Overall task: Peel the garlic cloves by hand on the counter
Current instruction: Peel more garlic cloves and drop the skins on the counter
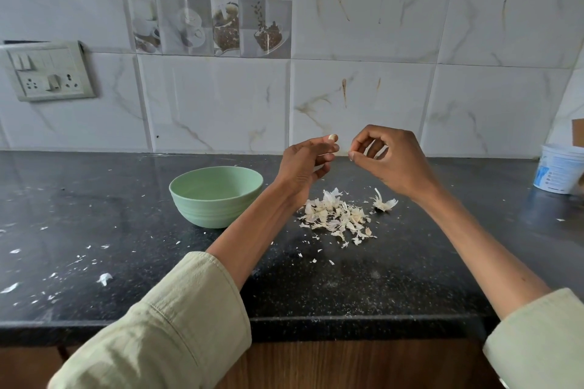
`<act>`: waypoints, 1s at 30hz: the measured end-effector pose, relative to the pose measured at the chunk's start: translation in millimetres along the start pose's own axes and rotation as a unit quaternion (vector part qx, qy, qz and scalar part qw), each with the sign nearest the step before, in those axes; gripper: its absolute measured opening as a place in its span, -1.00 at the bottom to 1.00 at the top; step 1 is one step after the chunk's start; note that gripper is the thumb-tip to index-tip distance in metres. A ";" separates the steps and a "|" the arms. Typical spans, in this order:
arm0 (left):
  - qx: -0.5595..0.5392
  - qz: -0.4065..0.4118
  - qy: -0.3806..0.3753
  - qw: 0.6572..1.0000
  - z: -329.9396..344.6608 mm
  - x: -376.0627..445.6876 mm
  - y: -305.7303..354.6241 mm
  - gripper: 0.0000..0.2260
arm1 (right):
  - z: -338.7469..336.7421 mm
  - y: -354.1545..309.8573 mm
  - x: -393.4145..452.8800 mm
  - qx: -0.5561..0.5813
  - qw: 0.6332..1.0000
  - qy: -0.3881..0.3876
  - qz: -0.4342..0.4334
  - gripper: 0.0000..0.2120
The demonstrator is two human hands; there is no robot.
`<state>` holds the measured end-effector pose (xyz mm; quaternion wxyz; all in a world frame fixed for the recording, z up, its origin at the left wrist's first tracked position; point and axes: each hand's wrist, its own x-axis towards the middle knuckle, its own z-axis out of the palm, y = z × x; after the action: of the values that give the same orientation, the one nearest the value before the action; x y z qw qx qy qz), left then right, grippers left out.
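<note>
Both hands are raised above the black counter. My left hand pinches a small pale garlic clove at its fingertips. A short gap away, my right hand has its fingers curled and pinches a thin scrap of garlic skin. Below the hands lies a heap of peeled skins and garlic pieces. The remains of a garlic bulb sit just right of that heap. A pale green bowl stands left of my left forearm.
A white plastic tub stands at the far right by the wall, with a brown box edge behind it. Small skin flakes are scattered over the left of the counter. A switch-and-socket panel is on the tiled wall.
</note>
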<state>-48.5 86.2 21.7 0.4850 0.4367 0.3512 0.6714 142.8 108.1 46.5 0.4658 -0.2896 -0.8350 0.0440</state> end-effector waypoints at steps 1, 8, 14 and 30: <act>0.001 0.003 0.008 1.000 -1.9 1.1 0.0 -0.75 | -0.1 0.7 0.0 0.000 1.000 -0.006 0.004 -0.88; 0.093 0.039 -0.008 0.995 -2.1 1.0 -3.0 -0.81 | 2.8 4.9 -1.6 0.014 0.996 -0.059 0.068 -0.78; 0.127 0.061 -0.005 0.990 -3.2 -0.1 -3.6 -0.81 | 2.4 11.6 -0.9 -0.009 0.994 -0.087 0.058 -0.80; 0.143 0.085 -0.035 0.985 0.3 -6.1 -5.1 -0.83 | 5.7 11.6 0.9 0.198 0.967 0.001 0.159 -0.96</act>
<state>-45.5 81.8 15.8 0.3703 0.5533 0.3880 0.6373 142.9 119.3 40.0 0.5018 -0.3212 -0.7522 0.2815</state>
